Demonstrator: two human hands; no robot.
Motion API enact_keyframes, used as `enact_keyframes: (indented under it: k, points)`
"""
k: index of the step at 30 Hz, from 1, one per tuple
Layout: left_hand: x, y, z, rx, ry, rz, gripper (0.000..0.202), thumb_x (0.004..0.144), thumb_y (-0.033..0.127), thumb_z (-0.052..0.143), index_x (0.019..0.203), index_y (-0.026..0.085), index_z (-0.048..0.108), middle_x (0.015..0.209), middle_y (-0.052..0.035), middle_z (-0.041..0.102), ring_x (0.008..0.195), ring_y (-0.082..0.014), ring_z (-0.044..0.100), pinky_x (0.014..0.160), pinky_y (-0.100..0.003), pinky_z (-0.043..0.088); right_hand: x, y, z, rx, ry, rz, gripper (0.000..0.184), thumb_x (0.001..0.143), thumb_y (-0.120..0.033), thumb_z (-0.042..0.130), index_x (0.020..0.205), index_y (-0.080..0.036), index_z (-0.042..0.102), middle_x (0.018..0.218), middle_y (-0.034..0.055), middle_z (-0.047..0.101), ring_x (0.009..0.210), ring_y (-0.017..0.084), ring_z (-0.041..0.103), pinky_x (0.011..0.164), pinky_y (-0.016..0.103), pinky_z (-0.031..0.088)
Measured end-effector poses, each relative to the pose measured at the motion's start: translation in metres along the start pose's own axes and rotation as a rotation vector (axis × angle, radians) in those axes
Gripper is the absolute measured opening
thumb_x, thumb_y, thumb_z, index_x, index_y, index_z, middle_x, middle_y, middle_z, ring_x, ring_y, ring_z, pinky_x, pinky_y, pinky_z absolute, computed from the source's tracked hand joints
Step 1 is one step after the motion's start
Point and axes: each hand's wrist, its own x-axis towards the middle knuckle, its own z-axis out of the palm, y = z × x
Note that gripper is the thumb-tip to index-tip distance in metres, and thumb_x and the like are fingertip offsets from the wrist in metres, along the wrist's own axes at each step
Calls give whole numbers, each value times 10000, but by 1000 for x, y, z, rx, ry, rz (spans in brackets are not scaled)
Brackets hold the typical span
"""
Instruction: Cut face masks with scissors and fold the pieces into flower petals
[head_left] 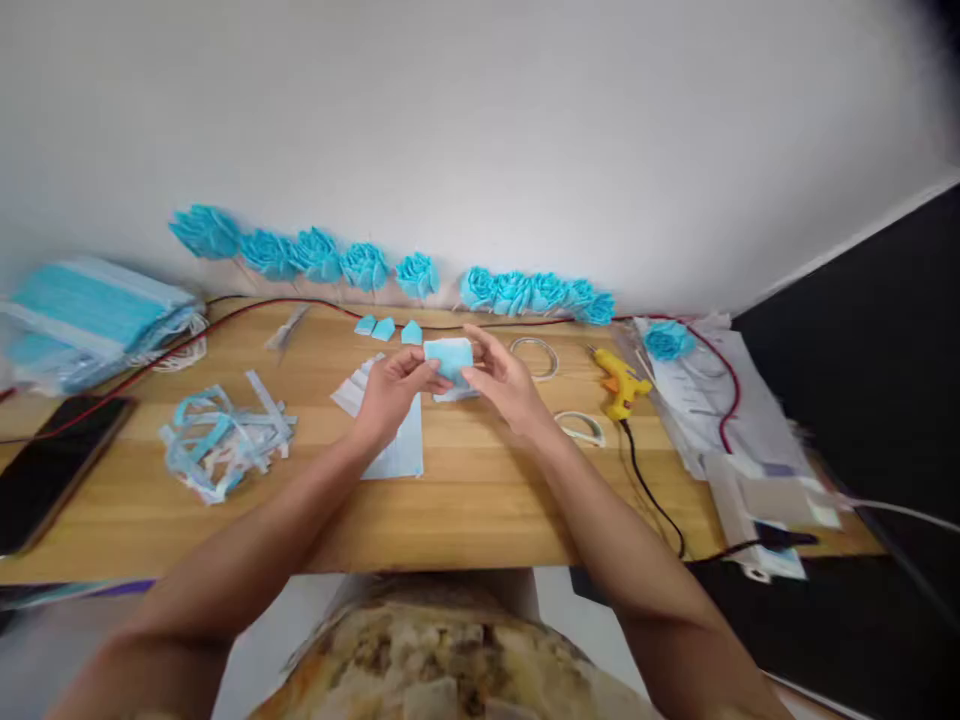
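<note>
Between my two hands, just above the middle of the table, is a small light-blue piece of mask fabric. My left hand pinches its left side with thumb and fingers. On the right side, my right hand grips it, thumb in front and fingers partly hidden behind. Under and beside my left hand lie a pale pleated fabric piece and a flat light-blue fabric sheet. Beyond my hands, small folded blue petals rest in a short row.
Several blue fabric flowers line the wall. Left are stacked face masks, cut strips, scissors and a phone. Right are tape rolls, a yellow glue gun and a power strip. A red-black cable crosses behind.
</note>
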Motion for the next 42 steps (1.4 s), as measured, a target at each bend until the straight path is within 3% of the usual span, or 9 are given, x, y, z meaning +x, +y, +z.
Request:
enact_keyframes:
  k: [6, 11, 15, 20, 23, 28, 33, 42]
  points:
    - [-5, -4, 3, 73, -55, 4, 325, 741, 442, 811, 796, 156, 667, 683, -23, 736, 620, -176, 714, 668, -310, 598, -3, 4, 10, -7, 64, -11, 577, 778, -429, 761, 1317, -267, 635, 1084, 35, 698, 931, 184, 628, 835, 318, 518]
    - [-5, -6, 2, 85, -41, -11, 307, 746, 421, 806, 821, 153, 676, 671, -28, 741, 622, -175, 715, 673, -304, 589, -1, 1, 9, 76, 232, -24, 316, 759, -421, 760, 1000, -219, 736, 823, -2, 670, 757, 144, 590, 712, 281, 490]
    - [-5, -4, 2, 85, -34, -30, 330, 733, 435, 814, 798, 151, 659, 653, -30, 732, 611, -177, 711, 659, -302, 581, 0, -2, 8, 124, 309, -30, 250, 738, -420, 775, 837, -204, 699, 785, -3, 652, 746, 135, 576, 697, 269, 481]
    - [-4, -2, 1, 57, -40, -22, 328, 723, 430, 816, 792, 151, 658, 625, -17, 701, 562, -148, 662, 593, -271, 539, -1, -2, 8, 133, 141, 35, 396, 759, -473, 767, 1059, -231, 675, 944, 20, 684, 864, 159, 620, 760, 284, 506]
    - [-4, -3, 0, 86, -36, -2, 300, 735, 409, 807, 767, 154, 652, 561, 4, 651, 473, -94, 537, 485, -217, 413, -2, 1, 10, 107, 60, 47, 482, 734, -445, 794, 1144, -241, 644, 1066, 37, 701, 980, 188, 643, 824, 303, 519]
    - [-4, -3, 0, 119, 3, -31, 307, 705, 403, 824, 692, 171, 624, 480, 47, 533, 444, -61, 379, 450, -207, 261, -2, 6, 12, 105, 46, 58, 432, 733, -389, 787, 1115, -233, 663, 1106, 33, 734, 1036, 214, 670, 904, 345, 537]
    - [-2, 3, -2, 105, 35, -85, 329, 655, 412, 853, 686, 170, 631, 481, 50, 500, 477, -66, 379, 476, -212, 230, -1, 4, 9, 142, 67, 55, 416, 720, -399, 803, 1086, -226, 707, 1044, 30, 773, 983, 221, 696, 905, 375, 553]
    - [3, -5, -9, 105, -17, -83, 305, 714, 408, 814, 660, 168, 633, 492, 34, 539, 445, -58, 345, 465, -228, 229, 1, 0, 6, 146, 26, 74, 404, 688, -410, 817, 1025, -213, 714, 1014, 33, 761, 936, 209, 678, 888, 363, 529]
